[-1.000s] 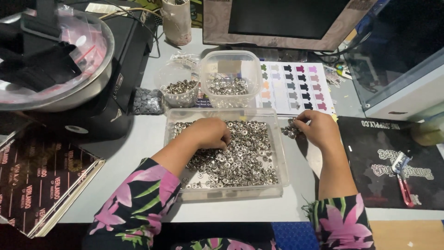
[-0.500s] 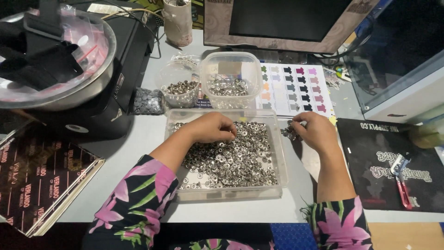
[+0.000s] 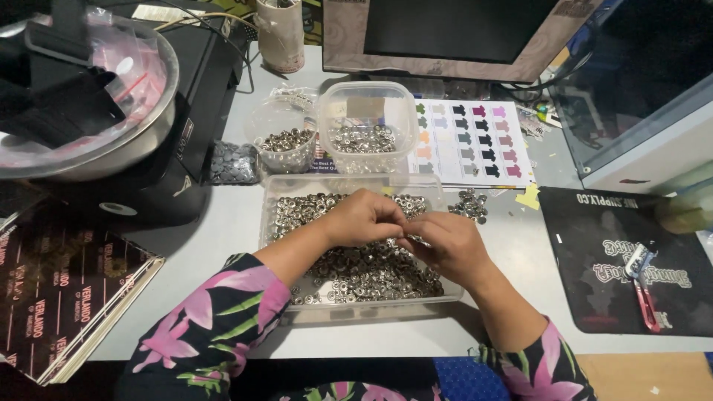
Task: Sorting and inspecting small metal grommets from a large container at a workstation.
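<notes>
The right hand [image 3: 445, 245] has come in from the tray's [image 3: 364, 310] right edge to meet the left hand [image 3: 364, 217] above the metal snaps [image 3: 356, 269], both grips pinching small snaps mid-tray.

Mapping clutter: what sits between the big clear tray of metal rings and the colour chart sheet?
Head view: a small loose pile of metal rings lies on the table between the clear tray and the colour chart sheet, below the sheet's lower edge.
</notes>
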